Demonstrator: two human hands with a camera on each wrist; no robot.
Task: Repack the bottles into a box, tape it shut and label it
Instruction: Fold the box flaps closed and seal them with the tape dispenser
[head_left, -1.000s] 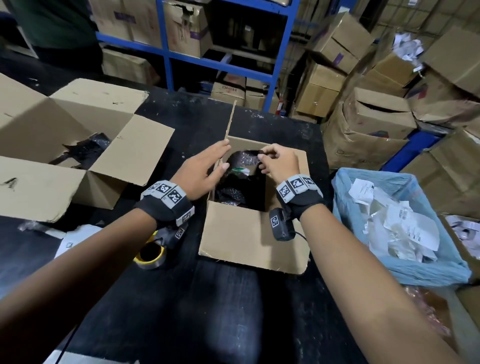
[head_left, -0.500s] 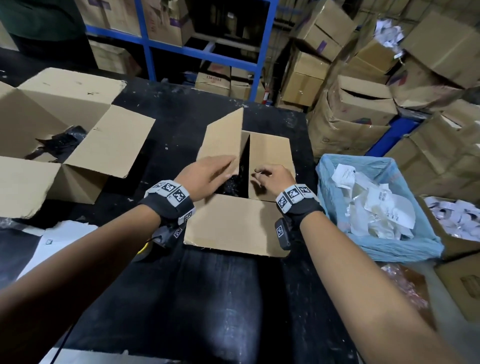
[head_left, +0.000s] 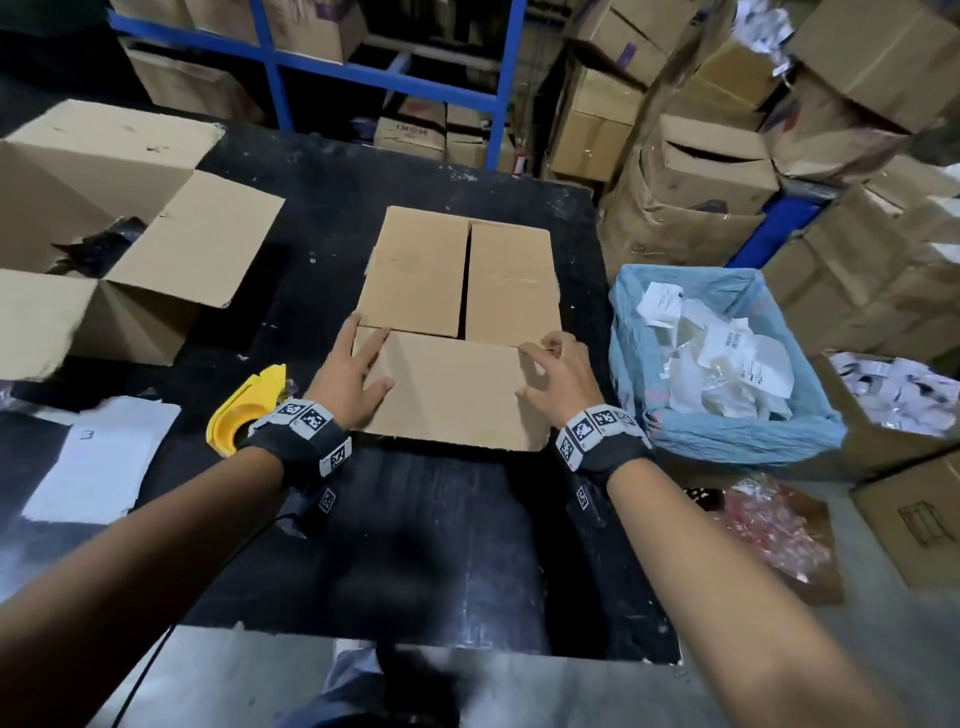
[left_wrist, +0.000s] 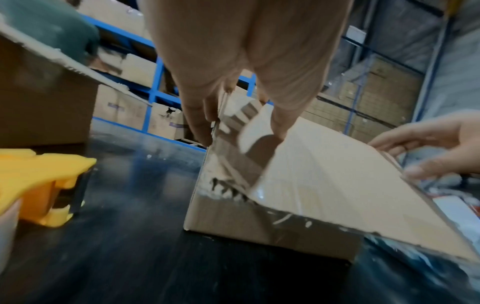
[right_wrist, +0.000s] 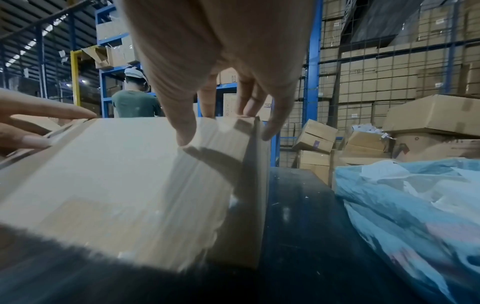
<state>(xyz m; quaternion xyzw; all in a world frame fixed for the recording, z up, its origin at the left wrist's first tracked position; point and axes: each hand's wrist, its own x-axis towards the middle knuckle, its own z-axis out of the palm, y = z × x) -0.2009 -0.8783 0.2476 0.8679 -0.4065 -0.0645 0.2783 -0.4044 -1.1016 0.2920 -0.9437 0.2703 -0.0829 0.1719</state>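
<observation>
The small cardboard box (head_left: 457, 270) stands mid-table with its two side flaps folded flat, hiding the bottles inside. Its near flap (head_left: 452, 389) sticks out toward me. My left hand (head_left: 358, 364) holds that flap's left edge, thumb on top and fingers down the side (left_wrist: 200, 127). At the flap's right corner my right hand (head_left: 550, 374) grips with curled fingers, thumb pressed on the cardboard (right_wrist: 184, 131). A yellow tape dispenser (head_left: 244, 410) lies just left of my left wrist.
A large open carton (head_left: 130, 249) with dark wrapping inside sits at the left. White paper (head_left: 98, 462) lies near the front left. A blue-lined bin (head_left: 727, 431) of paper scraps stands right of the table. Stacked cartons and blue racking fill the back.
The side flaps have been folded down over the bottles, closing the opening. Both hands have drawn back from inside the box to the near flap's edges.
</observation>
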